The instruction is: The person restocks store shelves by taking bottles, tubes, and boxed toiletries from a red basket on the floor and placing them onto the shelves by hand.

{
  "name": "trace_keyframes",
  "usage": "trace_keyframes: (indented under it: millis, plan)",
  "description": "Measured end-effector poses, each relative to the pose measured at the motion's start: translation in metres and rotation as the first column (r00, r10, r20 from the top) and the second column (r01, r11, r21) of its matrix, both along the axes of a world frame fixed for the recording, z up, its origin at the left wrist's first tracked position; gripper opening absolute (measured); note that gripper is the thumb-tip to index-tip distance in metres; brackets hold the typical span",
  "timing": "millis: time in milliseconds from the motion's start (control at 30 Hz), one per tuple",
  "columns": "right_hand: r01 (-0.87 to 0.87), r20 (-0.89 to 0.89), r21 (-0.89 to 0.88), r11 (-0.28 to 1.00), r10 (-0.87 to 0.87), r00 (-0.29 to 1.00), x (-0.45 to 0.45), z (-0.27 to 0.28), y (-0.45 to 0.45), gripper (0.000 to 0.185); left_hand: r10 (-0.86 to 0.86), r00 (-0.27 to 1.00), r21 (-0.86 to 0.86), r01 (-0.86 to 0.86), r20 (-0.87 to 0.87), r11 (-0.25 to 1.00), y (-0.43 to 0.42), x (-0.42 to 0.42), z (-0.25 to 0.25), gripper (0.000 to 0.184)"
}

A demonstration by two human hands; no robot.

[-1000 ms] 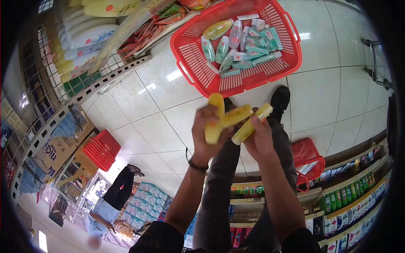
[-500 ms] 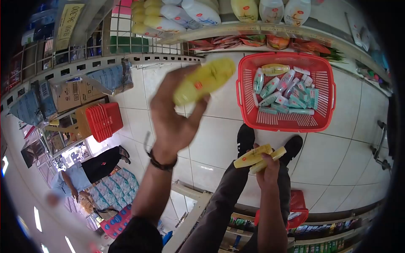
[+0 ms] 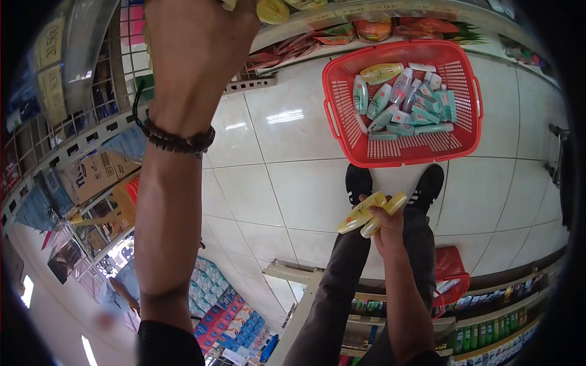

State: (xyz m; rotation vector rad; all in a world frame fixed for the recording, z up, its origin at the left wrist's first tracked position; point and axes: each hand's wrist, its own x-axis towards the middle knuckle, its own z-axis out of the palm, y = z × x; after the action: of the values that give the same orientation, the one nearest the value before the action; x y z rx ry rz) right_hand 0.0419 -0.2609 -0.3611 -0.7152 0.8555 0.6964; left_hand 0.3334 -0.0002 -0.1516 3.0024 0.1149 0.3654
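My left hand (image 3: 198,43) reaches up to the shelf at the top edge, beside a yellow bottle (image 3: 273,11). Its fingers are cut off by the frame, so its grip is hidden. Over my knees, my right hand (image 3: 388,227) is closed round two yellow bottles (image 3: 362,213), which lie side by side and stick out past the fingers. Beyond my shoes stands a red basket (image 3: 337,116) on the floor, holding a yellow bottle (image 3: 381,73) and several green, white and pinkish tubes and boxes.
A wire rack (image 3: 131,46) and a perforated metal rail (image 3: 58,160) run along the left. Behind my legs are a second red basket (image 3: 450,268) and shelves of green bottles (image 3: 488,332). A person in a light blue shirt (image 3: 125,287) is at lower left.
My left hand, which held a yellow bottle half a second ago, has risen to the top shelf. My right hand now holds two yellow bottles, where one second ago it held one.
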Motion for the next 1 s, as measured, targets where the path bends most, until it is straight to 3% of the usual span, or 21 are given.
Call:
trace_keyframes:
  millis: [67,133,267,333,433,667,733,833,933,1000]
  plan:
    - [-0.005,-0.001,-0.054,0.999,0.005,1.0,0.003,-0.001,-0.003,0.031,-0.005,1.0,-0.024,0.005,0.022,1.0,-0.001,0.005,-0.006,0.031]
    - [0.006,-0.018,-0.028,1.0,-0.007,1.0,0.008,-0.001,-0.007,0.031,-0.129,0.958,0.141,0.095,0.258,0.986,-0.001,0.008,-0.019,0.028]
    - [0.047,-0.014,0.015,0.999,-0.047,0.999,0.016,0.0,-0.01,0.031,-0.129,0.972,0.113,0.108,0.196,0.988,0.022,0.03,-0.027,0.025]
    - [0.058,-0.01,0.012,0.998,-0.058,0.998,0.017,0.0,-0.009,0.031,-0.139,0.983,-0.036,0.145,0.12,0.989,0.026,0.034,-0.027,0.024]
    - [0.049,0.012,-0.014,0.999,-0.049,0.999,0.01,-0.007,-0.009,0.034,-0.125,0.986,0.06,0.119,0.112,0.991,0.027,0.036,-0.028,0.027]
    - [0.054,-0.006,0.029,0.998,-0.054,0.999,0.016,0.0,-0.008,0.03,-0.155,0.961,-0.011,0.162,0.231,0.987,0.043,0.053,-0.04,0.029]
    - [0.051,-0.004,0.022,0.998,-0.051,0.999,0.013,-0.001,-0.007,0.03,-0.115,0.973,-0.148,0.147,0.202,0.978,0.048,0.06,-0.043,0.027]
    - [0.024,0.013,-0.02,1.0,-0.024,1.0,0.008,-0.002,-0.004,0.034,-0.128,0.969,-0.03,0.137,0.212,0.99,0.051,0.068,-0.046,0.026]
    - [-0.016,0.028,-0.045,0.999,0.017,0.999,0.01,-0.001,-0.003,0.036,-0.178,0.969,-0.167,0.207,0.174,0.964,0.054,0.07,-0.044,0.026]
    - [-0.022,0.022,-0.04,0.999,0.023,0.999,0.013,0.001,-0.003,0.036,-0.171,0.966,-0.119,0.196,0.193,0.973,0.054,0.069,-0.042,0.027]
